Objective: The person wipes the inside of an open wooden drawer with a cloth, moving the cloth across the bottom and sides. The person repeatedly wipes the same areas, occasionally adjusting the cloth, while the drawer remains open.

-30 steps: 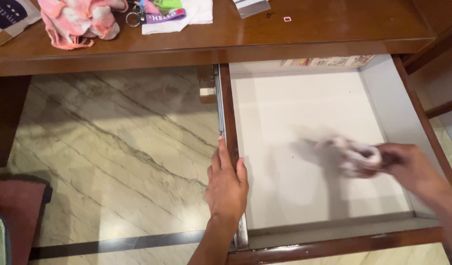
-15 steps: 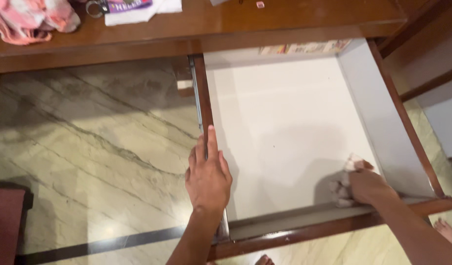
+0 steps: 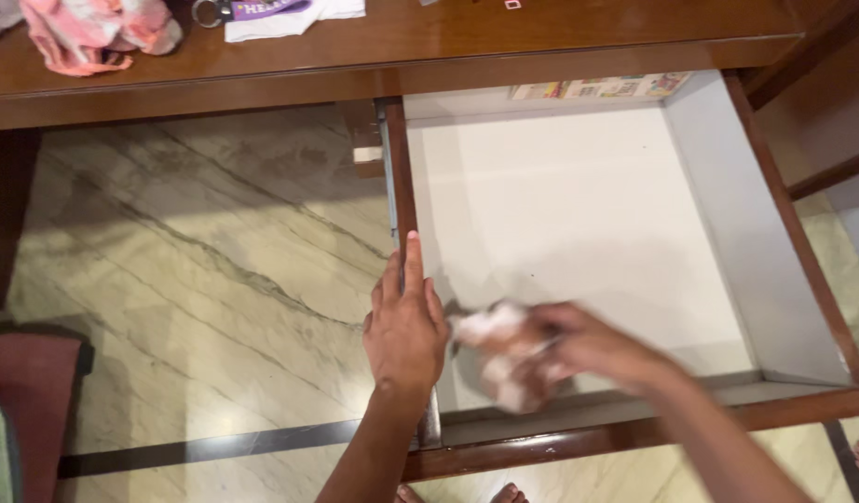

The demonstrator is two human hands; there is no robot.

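Lower centre of frame: the right hand [image 3: 588,349], blurred, grips a pale cloth [image 3: 493,349] on the open drawer [image 3: 579,205] floor; the left hand [image 3: 406,326] lies flat, fingers together, on its left rail. A hard swipe could knock those fingers.

Colourful printed paper strip [image 3: 602,89] at drawer back edge; purple printed keyring tag [image 3: 257,8] on desk.

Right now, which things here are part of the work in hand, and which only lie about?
In use:
- open drawer, white inside
- crumpled cloth, pressed on the drawer bottom
- right hand, gripping the cloth
- left hand, resting on the drawer's left side

Lying about:
- pink cloth on the desk
- purple key strap
- papers at the drawer's back
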